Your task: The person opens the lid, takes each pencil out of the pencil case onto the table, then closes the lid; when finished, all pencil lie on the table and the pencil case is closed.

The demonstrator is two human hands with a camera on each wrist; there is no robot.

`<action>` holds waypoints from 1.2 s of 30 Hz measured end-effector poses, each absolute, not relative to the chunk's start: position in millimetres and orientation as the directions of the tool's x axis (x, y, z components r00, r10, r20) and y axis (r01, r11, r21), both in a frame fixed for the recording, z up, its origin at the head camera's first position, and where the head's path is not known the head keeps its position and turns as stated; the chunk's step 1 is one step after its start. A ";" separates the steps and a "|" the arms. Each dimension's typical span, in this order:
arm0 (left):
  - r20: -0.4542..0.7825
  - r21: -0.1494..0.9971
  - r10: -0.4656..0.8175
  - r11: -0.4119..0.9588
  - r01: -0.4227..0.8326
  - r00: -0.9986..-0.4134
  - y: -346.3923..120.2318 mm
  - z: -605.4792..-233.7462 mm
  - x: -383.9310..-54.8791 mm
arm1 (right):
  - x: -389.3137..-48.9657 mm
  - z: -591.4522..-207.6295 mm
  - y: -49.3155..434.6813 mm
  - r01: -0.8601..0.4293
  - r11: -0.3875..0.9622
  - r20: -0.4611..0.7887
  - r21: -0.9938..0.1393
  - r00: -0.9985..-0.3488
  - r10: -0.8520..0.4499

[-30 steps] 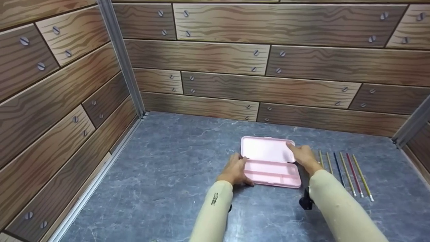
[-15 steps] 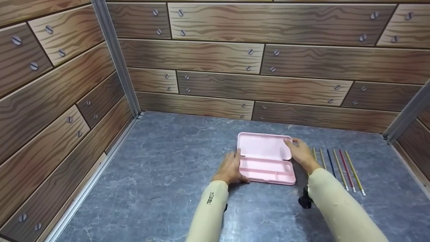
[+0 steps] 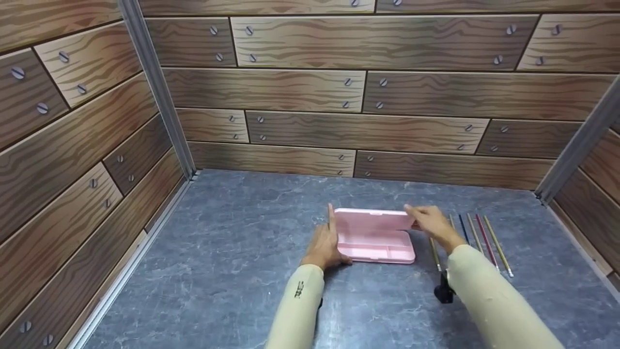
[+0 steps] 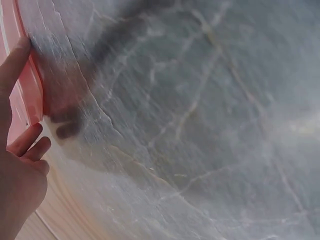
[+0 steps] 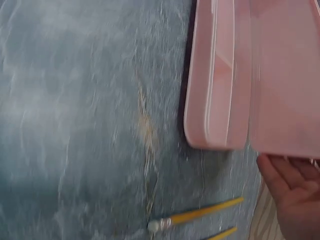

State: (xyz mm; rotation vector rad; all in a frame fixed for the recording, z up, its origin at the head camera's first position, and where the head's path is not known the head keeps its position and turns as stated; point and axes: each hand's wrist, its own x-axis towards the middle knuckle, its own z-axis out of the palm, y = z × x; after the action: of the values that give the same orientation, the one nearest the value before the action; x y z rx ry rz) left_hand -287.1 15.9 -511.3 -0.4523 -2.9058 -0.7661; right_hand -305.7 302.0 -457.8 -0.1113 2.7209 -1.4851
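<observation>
A pink pencil case (image 3: 370, 254) with a divided base lies on the grey tabletop, its hinged lid (image 3: 370, 220) raised to a steep tilt. No contents show in its compartments. My left hand (image 3: 323, 245) holds the case's left end, thumb at the front corner and one finger stretched along the side. In the left wrist view, the thumb (image 4: 17, 55) touches the case's wall and other fingers curl near its corner. My right hand (image 3: 433, 225) pinches the lid's right edge; in the right wrist view, its fingers (image 5: 280, 175) are at the lid's end, partly hidden behind it.
Several pencils (image 3: 499, 247) with eraser ends, yellowish, red and dark blue, lie in a row right of the case, partly under the right forearm. Wood-patterned panels (image 3: 300, 87) enclose the table at the back and sides.
The lid has swung up from lying back to a steep tilt, with my right hand at its edge. My left hand stays at the case's left end. The head view has shifted slightly.
</observation>
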 end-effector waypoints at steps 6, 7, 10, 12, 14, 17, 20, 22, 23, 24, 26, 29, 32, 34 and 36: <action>0.114 0.618 0.244 0.741 0.261 -0.963 6.3 -504.3 -290.4 | -304.7 -452.8 315.5 -0.110 0.579 -0.047 -0.808 -0.967 -0.249; 0.097 0.653 0.238 0.718 0.242 -0.966 5.6 -501.6 -291.5 | -304.2 -451.6 317.5 -0.123 0.594 -0.063 -0.795 -0.957 -0.283; 0.066 0.702 0.228 0.681 0.208 -0.971 4.9 -493.8 -295.2 | -304.5 -453.3 319.7 -0.168 0.656 -0.098 -0.736 -0.932 -0.349; 0.059 0.674 0.252 0.704 0.225 -0.966 5.8 -489.9 -297.0 | -304.3 -458.3 317.8 -0.197 0.676 -0.114 -0.710 -0.915 -0.387; 0.050 0.597 0.297 0.756 0.267 -0.953 8.7 -487.9 -298.2 | -302.6 -464.9 314.5 -0.217 0.718 -0.134 -0.661 -0.908 -0.398; 0.015 0.418 0.381 0.837 0.352 -0.925 14.8 -489.8 -297.8 | -298.9 -474.4 307.4 -0.201 0.778 -0.198 -0.596 -0.902 -0.385; -0.036 0.256 0.420 0.881 0.397 -0.907 20.8 -496.1 -295.1 | -295.2 -481.4 301.2 -0.190 0.808 -0.246 -0.558 -0.892 -0.379; -0.060 0.165 0.421 0.898 0.407 -0.905 23.3 -501.6 -293.1 | -293.8 -483.8 298.0 -0.195 0.809 -0.255 -0.555 -0.885 -0.389; -0.066 0.122 0.417 0.905 0.408 -0.906 24.0 -503.9 -291.9 | -293.3 -484.7 296.8 -0.205 0.808 -0.254 -0.553 -0.882 -0.397; -0.065 0.080 0.414 0.909 0.409 -0.908 24.3 -506.1 -291.1 | -292.7 -485.1 295.6 -0.212 0.807 -0.252 -0.551 -0.880 -0.402; -0.053 0.007 0.413 0.910 0.414 -0.909 24.0 -509.6 -289.7 | -291.7 -486.2 293.5 -0.237 0.812 -0.242 -0.534 -0.877 -0.415; -0.019 -0.050 0.420 0.906 0.421 -0.907 22.5 -511.5 -288.4 | -289.8 -487.0 291.7 -0.269 0.838 -0.233 -0.475 -0.880 -0.415; 0.009 -0.077 0.421 0.905 0.419 -0.907 20.9 -513.0 -286.4 | -286.4 -487.5 290.4 -0.306 0.856 -0.210 -0.417 -0.884 -0.418; 0.022 -0.088 0.413 0.908 0.410 -0.910 19.7 -514.5 -285.6 | -285.4 -486.3 289.2 -0.325 0.863 -0.201 -0.387 -0.884 -0.423; 0.028 -0.101 0.408 0.910 0.403 -0.913 19.6 -515.8 -285.3 | -284.7 -484.1 288.2 -0.337 0.866 -0.201 -0.368 -0.881 -0.428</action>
State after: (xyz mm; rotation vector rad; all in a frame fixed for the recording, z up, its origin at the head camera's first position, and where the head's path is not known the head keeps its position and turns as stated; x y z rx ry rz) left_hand -285.3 19.6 -515.8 -0.6418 -3.0224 0.1441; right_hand -284.7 288.2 -484.1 -0.5788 2.7625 -0.4717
